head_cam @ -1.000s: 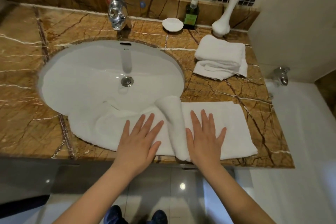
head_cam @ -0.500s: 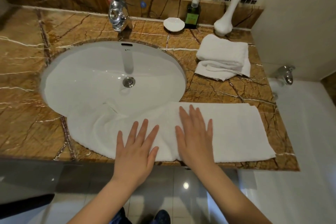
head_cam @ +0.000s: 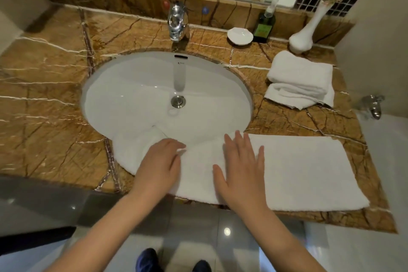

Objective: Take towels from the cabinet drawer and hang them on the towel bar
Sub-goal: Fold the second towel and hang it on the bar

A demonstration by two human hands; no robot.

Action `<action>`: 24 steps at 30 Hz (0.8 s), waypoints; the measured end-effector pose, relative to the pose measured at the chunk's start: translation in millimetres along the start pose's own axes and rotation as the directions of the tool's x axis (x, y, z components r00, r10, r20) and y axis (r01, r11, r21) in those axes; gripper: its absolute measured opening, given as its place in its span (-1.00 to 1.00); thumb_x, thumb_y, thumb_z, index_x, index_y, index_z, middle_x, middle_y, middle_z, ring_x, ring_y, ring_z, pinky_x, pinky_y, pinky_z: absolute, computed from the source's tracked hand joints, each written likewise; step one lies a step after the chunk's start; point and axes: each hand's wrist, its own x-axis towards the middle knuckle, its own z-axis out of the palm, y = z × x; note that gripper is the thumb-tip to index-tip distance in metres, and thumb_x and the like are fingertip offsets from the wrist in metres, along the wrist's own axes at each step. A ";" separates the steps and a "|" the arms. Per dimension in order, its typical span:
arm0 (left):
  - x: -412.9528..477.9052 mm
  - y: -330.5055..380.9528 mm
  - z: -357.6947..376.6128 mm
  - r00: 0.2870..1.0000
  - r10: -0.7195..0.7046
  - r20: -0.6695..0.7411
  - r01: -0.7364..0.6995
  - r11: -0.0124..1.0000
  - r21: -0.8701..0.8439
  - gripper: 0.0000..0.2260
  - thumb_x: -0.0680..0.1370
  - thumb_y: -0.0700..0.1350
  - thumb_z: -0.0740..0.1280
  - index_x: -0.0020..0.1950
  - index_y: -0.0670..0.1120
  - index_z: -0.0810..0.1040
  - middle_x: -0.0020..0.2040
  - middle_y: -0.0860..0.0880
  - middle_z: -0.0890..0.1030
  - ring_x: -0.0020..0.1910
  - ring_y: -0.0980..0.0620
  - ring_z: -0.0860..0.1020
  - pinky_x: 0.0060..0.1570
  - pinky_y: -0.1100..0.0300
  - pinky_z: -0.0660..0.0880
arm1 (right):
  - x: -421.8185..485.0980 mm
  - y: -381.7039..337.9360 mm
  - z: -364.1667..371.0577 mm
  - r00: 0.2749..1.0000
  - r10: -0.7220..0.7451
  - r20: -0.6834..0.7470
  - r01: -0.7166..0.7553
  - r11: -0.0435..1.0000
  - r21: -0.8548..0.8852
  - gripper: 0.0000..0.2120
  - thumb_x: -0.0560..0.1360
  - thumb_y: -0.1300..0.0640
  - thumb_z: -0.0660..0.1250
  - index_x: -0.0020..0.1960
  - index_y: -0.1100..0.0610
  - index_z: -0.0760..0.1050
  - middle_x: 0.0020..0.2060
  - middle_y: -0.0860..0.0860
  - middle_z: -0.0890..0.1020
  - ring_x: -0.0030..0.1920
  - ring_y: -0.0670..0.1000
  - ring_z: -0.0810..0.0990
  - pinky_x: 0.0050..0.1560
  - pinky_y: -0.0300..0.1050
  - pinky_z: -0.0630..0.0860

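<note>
A long white towel [head_cam: 304, 172] lies spread along the front of the brown marble counter [head_cam: 44, 121], its left part drooping into the white sink [head_cam: 132, 95]. My left hand [head_cam: 159, 165] rests on the towel's left part with fingers curled, pinching a fold of cloth near the sink's front rim. My right hand [head_cam: 240, 168] lies flat on the towel's middle, fingers spread. Two more folded white towels [head_cam: 300, 79] are stacked at the back right of the counter. No drawer or towel bar shows.
A chrome faucet [head_cam: 177, 22] stands behind the sink. A white soap dish [head_cam: 240, 36], a green pump bottle [head_cam: 264, 26] and a white vase [head_cam: 303, 35] line the back ledge under the mirror. A white bathtub with a chrome tap [head_cam: 375, 106] adjoins on the right.
The raised fold in the towel's middle was smoothed flat toward the right. My left hand went from flat with spread fingers to curled, pinching the cloth by the sink.
</note>
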 end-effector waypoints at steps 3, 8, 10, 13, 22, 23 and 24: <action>30.2 -34.3 -22.3 0.990 -0.120 -0.073 0.132 0.971 0.200 -0.71 0.55 -0.12 0.26 0.27 -0.06 0.50 0.21 -0.07 0.54 0.20 -0.10 0.45 0.17 0.04 0.39 | 8.7 -52.9 13.4 0.968 -0.236 0.080 0.229 0.969 0.091 -0.40 0.57 -0.17 0.00 0.56 -0.04 0.01 0.56 0.01 0.01 0.55 -0.01 -0.19 0.48 0.09 -0.34; 72.3 -74.9 -36.0 0.858 -0.502 0.107 0.388 0.771 0.504 -0.48 0.54 0.21 0.11 0.37 -0.09 0.35 0.27 -0.16 0.47 0.24 -0.20 0.40 0.17 -0.01 0.38 | 1.6 -85.6 48.9 0.936 -0.249 0.248 0.254 0.967 0.009 -0.40 0.59 -0.23 -0.10 0.56 -0.11 -0.18 0.57 0.03 -0.13 0.53 0.07 -0.30 0.42 0.28 -0.41; 80.9 -81.4 -32.4 0.787 -0.566 0.246 0.429 0.788 0.442 -0.44 0.52 0.23 0.13 0.38 -0.12 0.34 0.26 -0.14 0.49 0.22 -0.18 0.44 0.12 0.03 0.41 | -1.5 -86.9 54.0 0.943 -0.223 0.248 0.240 0.970 -0.040 -0.40 0.59 -0.23 -0.09 0.57 -0.08 -0.13 0.57 0.06 -0.07 0.54 0.12 -0.22 0.41 0.33 -0.37; 92.9 -80.7 -32.9 0.742 -0.561 0.367 0.444 0.821 0.358 -0.52 0.48 0.04 0.30 0.32 -0.17 0.40 0.21 -0.13 0.50 0.17 -0.13 0.47 -0.03 0.15 0.37 | -2.0 -90.8 51.8 0.953 -0.197 0.231 0.226 0.968 -0.110 -0.42 0.57 -0.18 0.00 0.55 -0.03 0.11 0.51 0.10 0.22 0.52 0.17 0.12 0.41 0.42 0.02; 85.4 -71.2 -48.1 0.863 -0.462 0.205 0.435 0.886 0.163 -0.57 0.41 -0.25 0.36 0.26 -0.01 0.48 0.23 -0.07 0.48 0.19 -0.10 0.46 0.00 0.11 0.45 | -6.1 -104.4 50.1 0.967 -0.139 0.214 0.168 0.978 -0.122 -0.42 0.55 -0.18 0.05 0.53 -0.03 0.16 0.50 0.11 0.24 0.52 0.18 0.14 0.43 0.38 0.01; 81.3 -67.5 -51.3 0.888 -0.431 0.157 0.406 0.898 0.169 -0.59 0.42 -0.27 0.32 0.24 0.00 0.50 0.21 -0.07 0.48 0.17 -0.11 0.46 -0.03 0.09 0.46 | -5.9 -108.9 50.1 0.971 -0.130 0.201 0.156 0.980 -0.121 -0.42 0.54 -0.17 0.11 0.51 0.00 0.23 0.48 0.13 0.29 0.50 0.19 0.19 0.41 0.39 0.06; 76.3 -63.3 -54.6 0.911 -0.397 0.110 0.374 0.909 0.183 -0.60 0.43 -0.28 0.28 0.23 0.00 0.51 0.19 -0.08 0.47 0.16 -0.12 0.45 -0.07 0.08 0.46 | -4.6 -114.9 50.2 0.976 -0.125 0.181 0.150 0.980 -0.132 -0.43 0.51 -0.17 0.18 0.46 0.04 0.32 0.43 0.16 0.37 0.46 0.21 0.28 0.39 0.39 0.14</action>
